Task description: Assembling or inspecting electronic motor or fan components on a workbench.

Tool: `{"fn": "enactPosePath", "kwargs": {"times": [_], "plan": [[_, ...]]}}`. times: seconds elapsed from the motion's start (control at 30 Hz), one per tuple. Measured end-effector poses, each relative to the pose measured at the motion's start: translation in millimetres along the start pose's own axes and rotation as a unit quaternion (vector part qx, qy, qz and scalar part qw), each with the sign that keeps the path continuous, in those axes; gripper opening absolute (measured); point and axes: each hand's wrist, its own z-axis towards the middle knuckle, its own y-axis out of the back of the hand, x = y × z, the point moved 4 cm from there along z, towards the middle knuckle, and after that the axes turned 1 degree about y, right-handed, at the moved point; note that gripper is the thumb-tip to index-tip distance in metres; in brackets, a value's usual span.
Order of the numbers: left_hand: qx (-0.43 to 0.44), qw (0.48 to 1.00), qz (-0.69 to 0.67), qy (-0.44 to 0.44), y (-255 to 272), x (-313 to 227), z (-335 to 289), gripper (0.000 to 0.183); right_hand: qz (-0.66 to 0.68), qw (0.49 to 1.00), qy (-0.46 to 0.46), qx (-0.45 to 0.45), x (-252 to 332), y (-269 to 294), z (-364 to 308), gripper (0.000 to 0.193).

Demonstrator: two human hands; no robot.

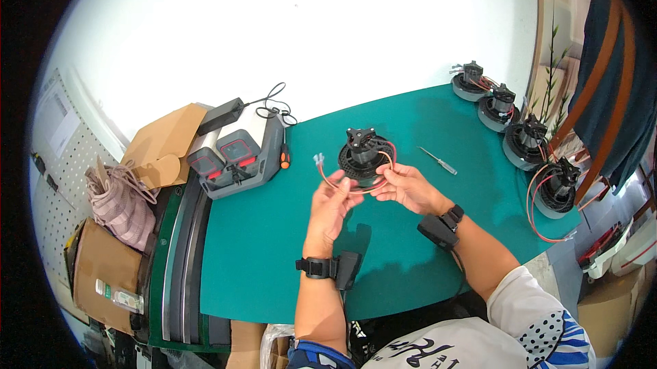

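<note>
A black round electric motor (361, 157) with a finned top stands on the green mat in front of me. Its pinkish-red lead wires (366, 192) run round the near side, with pale connectors (319, 159) at their ends, left of the motor. My left hand (331, 205) is closed, pinching the wires between thumb and fingers near the motor's lower left. On the other side my right hand (408, 189) is closed on the wires close to the motor body. Both wrists carry black strapped devices.
A small screwdriver (438, 161) lies right of the motor. Several similar motors (525, 142) line the mat's (260, 259) right edge. At the left stand a grey twin battery charger (239, 150), an orange-handled tool (285, 157), an open cardboard box (161, 143) and a pink cloth bag (122, 208).
</note>
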Motion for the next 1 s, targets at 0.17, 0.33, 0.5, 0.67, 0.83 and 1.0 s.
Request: {"fn": "enactPosePath", "kwargs": {"times": [0.17, 0.33, 0.5, 0.67, 0.83, 1.0], "plan": [[0.026, 0.996, -0.041, -0.074, 12.2, -23.3, -5.6, 0.042, -0.032, 0.998, -0.015, -0.044, -3.1, 3.1, 0.1, 0.023], [0.082, 0.991, -0.056, -0.088, 8.6, -25.5, -9.5, 0.041, -0.128, 0.987, -0.007, -0.1, -2.4, 8.6, -0.9, 0.025], [0.029, 0.988, -0.102, -0.109, 22.1, -22.8, -3.0, 0.034, -0.22, 0.968, -0.006, -0.124, -0.7, 1.4, -2.2, 0.031], [-0.026, 0.986, -0.123, -0.109, 29.9, -19.8, -3.5, 0.023, -0.33, 0.929, 0.066, -0.151, 13.0, -18.9, -9.9, 0.039], [0.056, 0.987, -0.122, -0.087, 25.4, -18.5, -4.1, 0.018, -0.409, 0.901, 0.096, -0.107, 22.2, -24.2, -9.6, 0.036], [0.054, 0.995, -0.073, -0.049, 24.6, -12.5, -0.8, 0.026, -0.294, 0.922, 0.154, -0.201, 23.6, -0.9, -7.6, 0.032]]}}
